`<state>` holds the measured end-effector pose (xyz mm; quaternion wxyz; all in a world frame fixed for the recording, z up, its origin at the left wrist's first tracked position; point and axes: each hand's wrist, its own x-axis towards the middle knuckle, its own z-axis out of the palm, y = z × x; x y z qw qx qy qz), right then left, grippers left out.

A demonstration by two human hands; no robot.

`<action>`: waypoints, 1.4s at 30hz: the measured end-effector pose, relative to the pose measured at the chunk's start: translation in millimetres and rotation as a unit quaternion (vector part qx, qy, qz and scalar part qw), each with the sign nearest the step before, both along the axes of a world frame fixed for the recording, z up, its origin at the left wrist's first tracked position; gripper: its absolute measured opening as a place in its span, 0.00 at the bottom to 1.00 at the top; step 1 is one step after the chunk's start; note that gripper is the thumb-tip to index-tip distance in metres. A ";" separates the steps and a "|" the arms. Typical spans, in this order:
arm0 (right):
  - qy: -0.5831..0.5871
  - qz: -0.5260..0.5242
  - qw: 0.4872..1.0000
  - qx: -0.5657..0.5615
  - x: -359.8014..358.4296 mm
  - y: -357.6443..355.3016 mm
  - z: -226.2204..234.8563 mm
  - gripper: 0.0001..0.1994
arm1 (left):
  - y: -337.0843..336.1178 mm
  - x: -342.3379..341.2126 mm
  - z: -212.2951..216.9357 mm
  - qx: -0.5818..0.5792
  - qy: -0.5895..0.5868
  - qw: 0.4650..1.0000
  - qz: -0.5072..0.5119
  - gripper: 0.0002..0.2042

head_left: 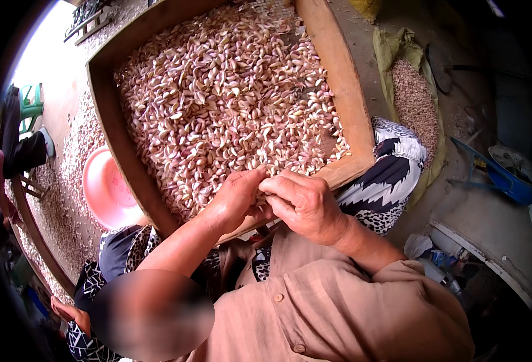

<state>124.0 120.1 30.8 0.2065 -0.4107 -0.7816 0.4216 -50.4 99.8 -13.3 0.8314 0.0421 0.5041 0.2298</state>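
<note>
A large wooden tray [345, 78] with raised sides rests before me, filled with loose pinkish-white garlic cloves [223, 102]. Both hands meet over its near edge. My left hand [240, 192] is closed, its thumb and fingers pressed together at the tips. Right against it, my right hand [305, 202] is closed too, fingers curled in a pinch toward the left fingertips. Whatever sits between the fingers is hidden or too small to name. Cloves lie just beyond the fingertips.
A pink basin [104, 192] stands left of the tray, among cloves scattered over the floor. At right lie an olive sack [386, 51] with small pinkish pieces and a blue barrow-like object [510, 181]. Another person's hand [70, 311] shows at lower left, near a green stool [32, 108] farther off.
</note>
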 end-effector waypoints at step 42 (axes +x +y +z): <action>-0.317 -0.237 0.904 0.159 42.4 126.7 -113.4 0.05 | 6.1 -12.6 10.4 0.192 -0.042 0.932 -0.305 0.23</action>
